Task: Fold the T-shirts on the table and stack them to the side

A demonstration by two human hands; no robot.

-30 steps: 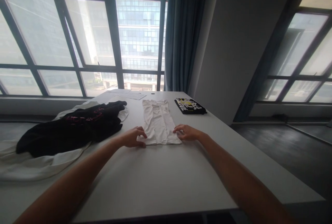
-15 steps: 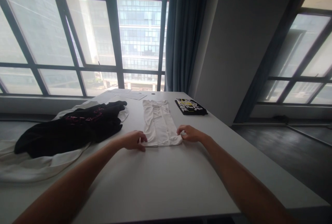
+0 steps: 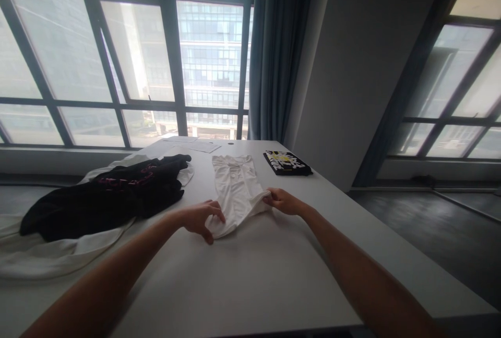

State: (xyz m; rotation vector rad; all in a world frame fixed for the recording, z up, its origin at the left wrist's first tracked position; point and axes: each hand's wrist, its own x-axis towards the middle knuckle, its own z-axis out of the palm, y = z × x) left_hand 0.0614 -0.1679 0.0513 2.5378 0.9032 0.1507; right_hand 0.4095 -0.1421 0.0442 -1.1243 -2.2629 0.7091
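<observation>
A white garment [image 3: 235, 188], folded into a long narrow strip, lies on the white table in front of me. My right hand [image 3: 285, 201] pinches its near right corner and holds that edge slightly raised off the tabletop. At the near left corner, my left hand [image 3: 202, 219] rests with thumb and fingers apart, its fingertips touching the cloth. Wrinkles run across the strip, and its near edge slants up from left to right. What kind of garment it is cannot be made out.
Left of my left arm lies a black garment with pink lettering [image 3: 117, 192] over white cloth [image 3: 78, 252]. A folded black garment with a white and yellow print [image 3: 287, 163] sits near the right edge of the table [image 3: 250, 280]. Papers [image 3: 201, 146] lie at the far end.
The near right corner of the white garment has been lifted by my right hand, and the near edge now slants. The left corner has shifted toward me along with my left hand.
</observation>
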